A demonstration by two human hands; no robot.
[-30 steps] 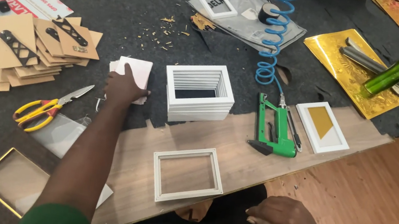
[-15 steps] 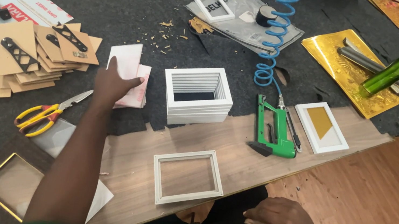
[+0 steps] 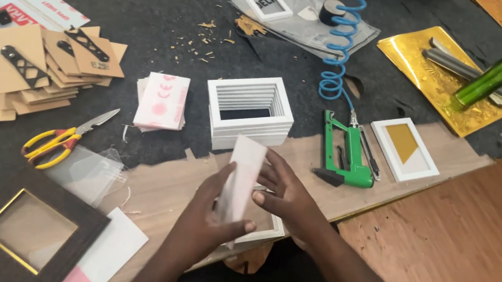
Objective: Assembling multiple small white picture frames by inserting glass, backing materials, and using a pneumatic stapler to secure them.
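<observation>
in the head view we see both hands meeting over the near edge of the wooden bench (image 3: 175, 183). the left hand (image 3: 205, 222) grips a thin white card (image 3: 240, 177) from below, thumb curled across its lower end and fingers closed behind it, so the card stands nearly upright and edge-on to us. the right hand (image 3: 285, 199) touches the card's other side with loosely spread fingers, steadying it rather than clamping it. under the hands lies a white frame (image 3: 266, 232), mostly hidden (only its near corner shows).

just beyond the card stands a stack of white frames (image 3: 249, 112), and left of that a small pile of white cards with pink print (image 3: 163, 101). right of the stack we find a green staple gun (image 3: 342, 150) joined to a blue coiled hose (image 3: 343, 40), then a white frame with a gold backing (image 3: 404, 147). further left lie yellow-handled scissors (image 3: 58, 141) and a heap of brown backing boards (image 3: 29, 71) on the dark felt (image 3: 147, 26). near us sits a dark brown frame with a gold inner edge (image 3: 29, 229). a green bottle (image 3: 500, 71) rests on a gold sheet (image 3: 427, 76) far right.
</observation>
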